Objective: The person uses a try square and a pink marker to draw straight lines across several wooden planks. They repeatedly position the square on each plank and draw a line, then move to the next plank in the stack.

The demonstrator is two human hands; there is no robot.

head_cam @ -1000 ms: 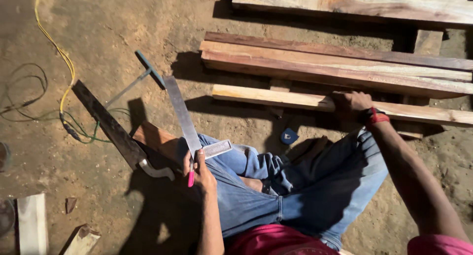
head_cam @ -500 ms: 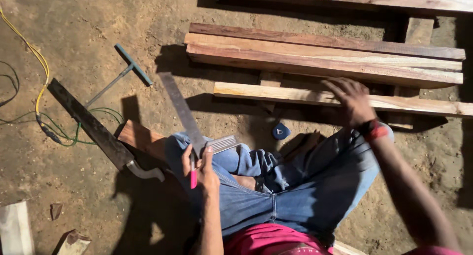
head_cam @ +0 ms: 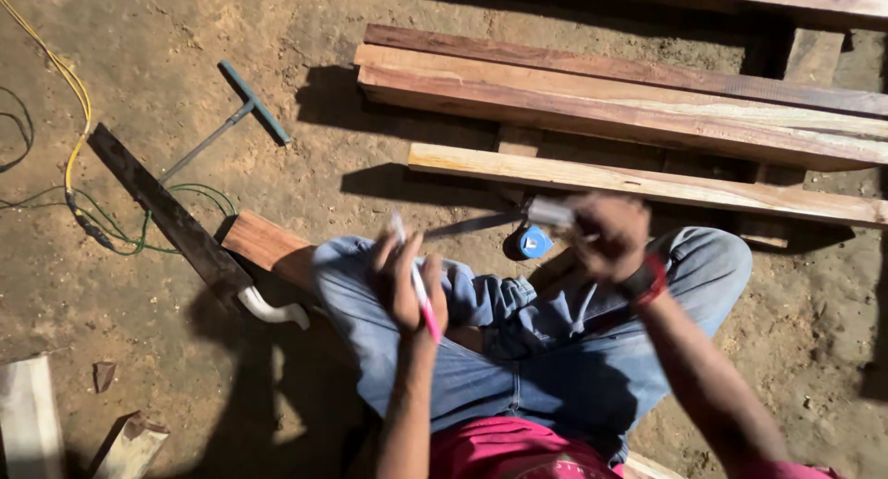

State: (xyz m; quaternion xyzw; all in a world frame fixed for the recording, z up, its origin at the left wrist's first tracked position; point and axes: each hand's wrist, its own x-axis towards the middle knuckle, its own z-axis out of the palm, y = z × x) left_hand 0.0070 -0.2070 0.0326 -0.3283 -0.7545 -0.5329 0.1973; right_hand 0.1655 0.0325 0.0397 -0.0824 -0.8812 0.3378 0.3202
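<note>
A pink-tipped pencil [head_cam: 418, 289] is held between the fingers of the left hand [head_cam: 404, 283], which rests closed on the denim-clad knee. The right hand [head_cam: 610, 234] is clenched around the handle of a metal try square [head_cam: 504, 220]; its flat blade is blurred and points left. A small blue round object [head_cam: 535, 243], partly hidden, lies on the dirt floor beside rough-sawn planks [head_cam: 647, 183].

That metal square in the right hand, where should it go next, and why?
Probably down across the pale plank. The right hand holds the metal square in the air just in front of that plank, and the left hand has a pink pencil ready.
</note>
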